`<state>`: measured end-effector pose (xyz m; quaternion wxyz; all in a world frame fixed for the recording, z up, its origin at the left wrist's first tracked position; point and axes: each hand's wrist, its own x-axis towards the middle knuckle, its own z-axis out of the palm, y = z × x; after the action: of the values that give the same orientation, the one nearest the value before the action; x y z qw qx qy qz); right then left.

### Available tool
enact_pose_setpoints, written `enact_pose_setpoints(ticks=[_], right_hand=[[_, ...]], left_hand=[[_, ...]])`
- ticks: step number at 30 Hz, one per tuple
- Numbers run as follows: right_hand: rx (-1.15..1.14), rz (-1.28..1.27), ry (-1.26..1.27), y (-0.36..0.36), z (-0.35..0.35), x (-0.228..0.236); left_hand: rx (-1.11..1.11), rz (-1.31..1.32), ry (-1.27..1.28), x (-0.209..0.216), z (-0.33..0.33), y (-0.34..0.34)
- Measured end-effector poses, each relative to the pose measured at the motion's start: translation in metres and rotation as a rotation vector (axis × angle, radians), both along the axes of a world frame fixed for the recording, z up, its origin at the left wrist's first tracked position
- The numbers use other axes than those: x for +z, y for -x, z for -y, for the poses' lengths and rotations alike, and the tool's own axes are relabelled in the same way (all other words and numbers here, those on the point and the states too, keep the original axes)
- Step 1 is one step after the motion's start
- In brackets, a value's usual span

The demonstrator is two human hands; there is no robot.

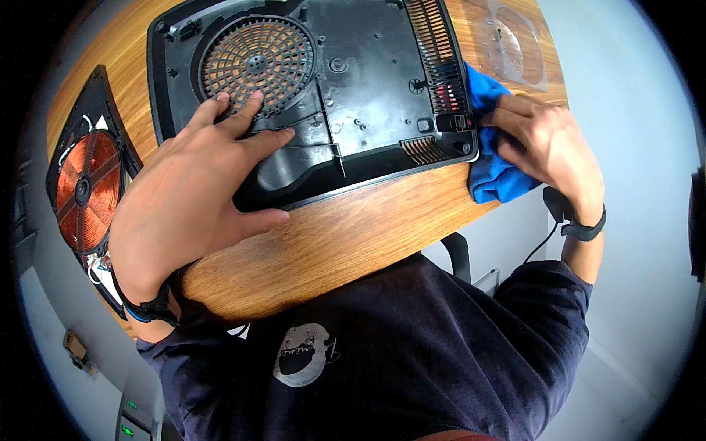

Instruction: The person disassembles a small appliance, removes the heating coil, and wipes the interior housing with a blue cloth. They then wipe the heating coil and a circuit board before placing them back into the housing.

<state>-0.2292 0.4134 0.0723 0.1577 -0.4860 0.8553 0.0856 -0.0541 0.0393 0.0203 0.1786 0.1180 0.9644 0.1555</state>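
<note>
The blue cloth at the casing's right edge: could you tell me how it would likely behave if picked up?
The blue cloth would probably be floppy: it bunches and folds under the right hand and droops over the table edge. It looks thin, so likely light. Being soft fabric, it seems unlikely to roll or break, though it might slide off once released.

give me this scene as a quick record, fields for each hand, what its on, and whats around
left hand: left hand pressed flat on the black plastic housing, fingers reaching the round fan grille
right hand: right hand gripping a blue cloth against the housing's right edge
surface: wooden table
nearby left: copper coil in an opened black unit
nearby top right: clear plastic piece on the table
wrists: dark band on each
</note>
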Motion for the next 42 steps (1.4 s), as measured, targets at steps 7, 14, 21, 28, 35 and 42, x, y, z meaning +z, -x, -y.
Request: enact_pose_setpoints(ticks=[7,14,21,28,35,42], right_hand=[[0.018,0.106,0.120,0.010,-0.004,-0.007],[-0.090,0.081,0.036,0.001,0.004,-0.009],[0.051,-0.030,0.025,-0.011,0.008,-0.017],[-0.064,0.119,0.111,-0.014,0.005,-0.009],[0.073,-0.015,0.151,-0.016,0.014,-0.021],[-0.181,0.029,0.261,-0.017,0.011,-0.026]], left_hand=[[-0.003,-0.020,-0.002,-0.003,0.001,0.000],[-0.001,-0.009,0.020,-0.002,0.000,0.000],[0.007,-0.008,0.029,-0.001,0.000,-0.003],[0.011,-0.024,0.045,-0.002,0.000,-0.005],[0.014,-0.046,0.070,-0.004,-0.002,-0.006],[0.016,-0.055,0.083,-0.007,-0.002,-0.007]])
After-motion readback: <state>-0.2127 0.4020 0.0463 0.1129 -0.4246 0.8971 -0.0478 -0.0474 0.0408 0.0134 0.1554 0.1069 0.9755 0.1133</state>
